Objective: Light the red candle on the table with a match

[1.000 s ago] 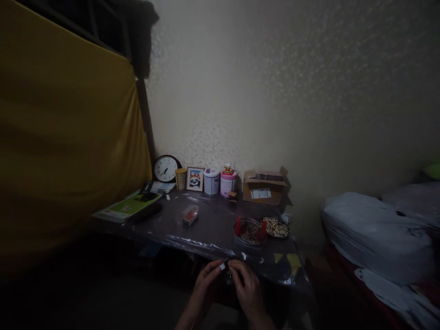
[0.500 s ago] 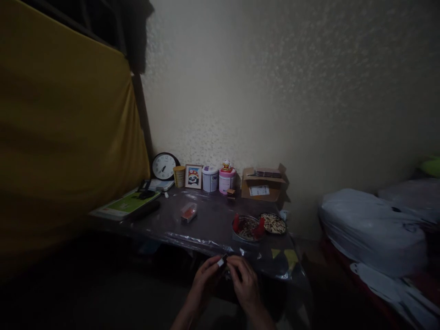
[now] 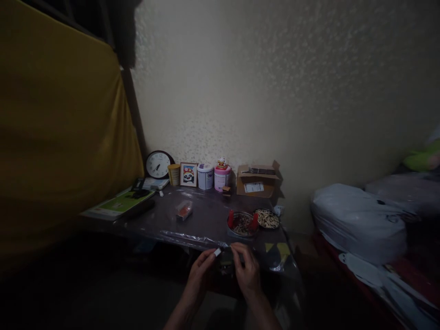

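Observation:
My left hand is closed in a pinch around a small white piece with a dark end, too small and dim to name. Just right of it, my right hand has its thumb and forefinger pressed together; whatever they hold is hidden. Both hands are raised in front of the table's near edge, with a narrow gap between their fingertips. Beyond them on the dark table stands a round tin with dark bits inside and two red upright pieces at its sides. A round dish of thin pale sticks is beside it.
A clear packet lies mid-table. Along the wall are a clock, a yellow cup, a panda picture, two tubs and a cardboard box. Yellow pieces lie front right; white bags are farther right.
My fingertips have drawn slightly apart; the white piece stays in my left hand. The view has shifted a little, so the table and its things appear farther left and slightly higher.

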Motion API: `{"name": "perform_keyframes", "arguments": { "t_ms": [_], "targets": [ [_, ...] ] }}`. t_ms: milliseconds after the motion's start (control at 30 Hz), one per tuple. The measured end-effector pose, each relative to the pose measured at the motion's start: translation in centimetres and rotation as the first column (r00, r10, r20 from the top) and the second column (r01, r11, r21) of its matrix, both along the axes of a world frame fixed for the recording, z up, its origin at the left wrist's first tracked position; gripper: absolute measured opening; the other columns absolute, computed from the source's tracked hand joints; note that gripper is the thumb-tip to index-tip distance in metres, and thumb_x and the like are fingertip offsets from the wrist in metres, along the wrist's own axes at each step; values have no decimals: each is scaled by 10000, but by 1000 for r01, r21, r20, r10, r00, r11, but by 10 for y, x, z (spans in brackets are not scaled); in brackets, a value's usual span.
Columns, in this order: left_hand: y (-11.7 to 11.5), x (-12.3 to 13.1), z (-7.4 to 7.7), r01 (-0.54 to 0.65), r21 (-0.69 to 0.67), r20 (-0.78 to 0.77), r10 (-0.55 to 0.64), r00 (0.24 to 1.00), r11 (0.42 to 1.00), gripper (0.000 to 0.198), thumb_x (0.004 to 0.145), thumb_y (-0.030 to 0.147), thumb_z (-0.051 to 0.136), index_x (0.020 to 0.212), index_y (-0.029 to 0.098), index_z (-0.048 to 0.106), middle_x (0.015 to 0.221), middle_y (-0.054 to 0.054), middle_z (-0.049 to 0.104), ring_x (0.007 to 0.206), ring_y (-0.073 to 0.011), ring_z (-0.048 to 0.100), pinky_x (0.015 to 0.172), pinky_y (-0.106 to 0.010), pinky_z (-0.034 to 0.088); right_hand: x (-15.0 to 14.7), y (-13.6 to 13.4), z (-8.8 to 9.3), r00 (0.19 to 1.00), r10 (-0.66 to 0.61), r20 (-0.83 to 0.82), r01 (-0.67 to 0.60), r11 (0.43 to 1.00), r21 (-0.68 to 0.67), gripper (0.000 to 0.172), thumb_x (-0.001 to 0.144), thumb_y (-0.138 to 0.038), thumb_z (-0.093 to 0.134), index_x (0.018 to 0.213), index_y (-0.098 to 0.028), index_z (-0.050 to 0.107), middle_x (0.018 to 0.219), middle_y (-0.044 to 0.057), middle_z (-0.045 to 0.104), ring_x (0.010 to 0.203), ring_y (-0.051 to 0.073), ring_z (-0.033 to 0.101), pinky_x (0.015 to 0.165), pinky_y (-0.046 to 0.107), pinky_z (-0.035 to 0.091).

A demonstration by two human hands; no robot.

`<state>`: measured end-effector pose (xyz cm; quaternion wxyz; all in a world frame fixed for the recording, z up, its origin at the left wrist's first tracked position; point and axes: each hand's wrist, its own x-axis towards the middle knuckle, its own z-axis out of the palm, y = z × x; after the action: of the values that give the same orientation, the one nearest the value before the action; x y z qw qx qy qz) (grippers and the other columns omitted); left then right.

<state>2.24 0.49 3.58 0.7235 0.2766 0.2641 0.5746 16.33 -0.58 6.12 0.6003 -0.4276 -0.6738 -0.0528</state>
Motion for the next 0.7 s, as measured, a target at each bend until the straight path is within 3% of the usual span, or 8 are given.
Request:
{"name": "perform_keyframes", "arguments": {
  "t_ms": [133, 233, 333, 467, 700],
  "targets": [
    [0, 3, 9, -24, 23, -5, 25, 1000, 999, 208, 638, 302, 713, 800, 177, 677, 800, -37, 711, 766, -167, 624, 733, -264, 442, -3, -11, 14, 999, 41, 15, -42, 997, 60, 175, 857, -133, 475, 958, -217, 590, 891, 66, 678, 855, 173, 634, 765, 322, 515],
    [-4, 4, 19, -38, 40, -4, 38, 999, 998, 203, 659, 287, 698, 828, 177, 673, 822, -40, 708, 790, -158, 616, 738, -249, 438, -1, -5, 8, 990, 55, 130, -58, 998, 21, 195, 862, -137, 455, 944, -220, 610, 891, 60, 687, 848, 179, 635, 770, 334, 506],
    [-8, 1, 23, -34, 82, -39, 37, 999, 996, 200, 692, 273, 672, 862, 166, 674, 872, -60, 709, 826, -161, 611, 753, -250, 437, 10, 9, -3, 997, -54, 55, 57, 997, -44, 183, 877, -192, 434, 882, -203, 617, 846, 61, 683, 790, 177, 634, 713, 314, 509],
    [-11, -11, 17, -65, 95, -96, 74, 993, 993, 225, 661, 281, 698, 847, 155, 689, 875, -75, 710, 828, -183, 611, 767, -285, 447, 25, 20, -8, 980, -159, -118, 153, 987, -54, 164, 865, -251, 460, 829, -191, 608, 804, 52, 670, 752, 170, 620, 656, 279, 503],
    [-17, -41, -5, -60, 38, -210, 66, 975, 998, 256, 686, 339, 665, 884, 179, 687, 1110, -104, 659, 980, -225, 584, 867, -340, 420, 30, 25, -9, 953, -129, -276, 110, 991, -80, 220, 832, -321, 495, 675, -195, 584, 693, 22, 613, 664, 162, 563, 613, 278, 479]
  ]
}}
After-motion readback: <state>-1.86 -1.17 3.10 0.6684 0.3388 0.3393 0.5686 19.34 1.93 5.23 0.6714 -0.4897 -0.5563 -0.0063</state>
